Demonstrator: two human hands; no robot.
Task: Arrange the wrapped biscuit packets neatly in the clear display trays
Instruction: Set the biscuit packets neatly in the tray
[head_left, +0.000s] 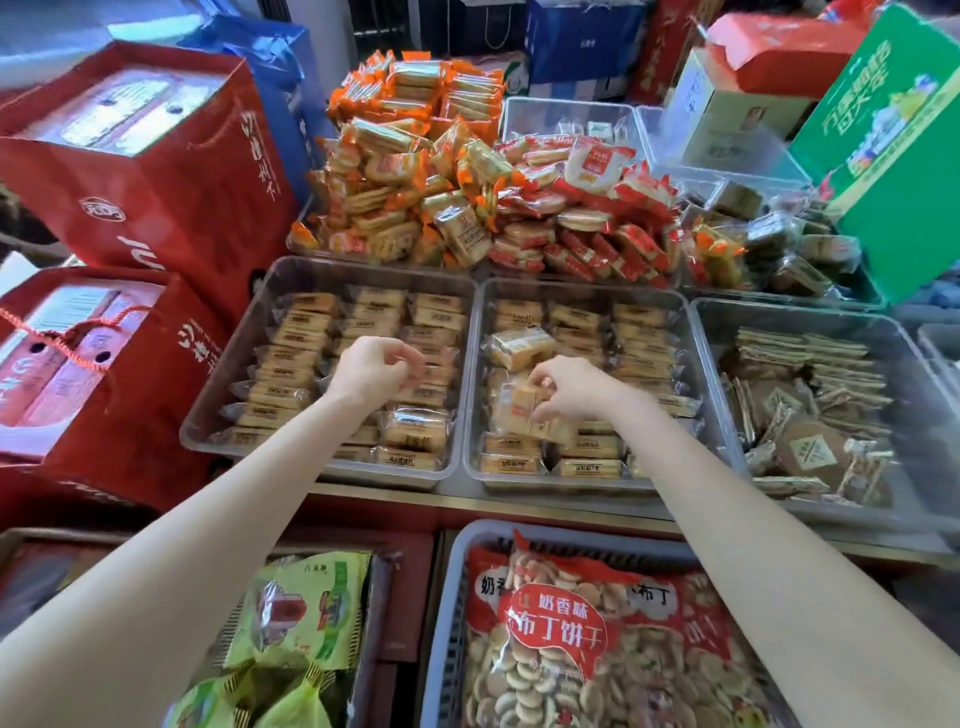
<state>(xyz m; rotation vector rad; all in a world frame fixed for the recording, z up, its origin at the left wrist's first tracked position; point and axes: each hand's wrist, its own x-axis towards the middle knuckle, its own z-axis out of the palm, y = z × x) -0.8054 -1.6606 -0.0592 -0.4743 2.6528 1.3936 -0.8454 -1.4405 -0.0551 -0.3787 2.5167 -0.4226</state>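
Right hand (569, 387) fingers pinching a wrapped biscuit packet (524, 402) over the middle clear tray (475, 395), left hand (371, 371) hovering above the left tray (228, 364) (fingers loosely curled, holding nothing)

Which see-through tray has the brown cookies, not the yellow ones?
The right tray, beside the two trays of neat yellow packets. Its brown packets lie jumbled, and neither hand is over it.
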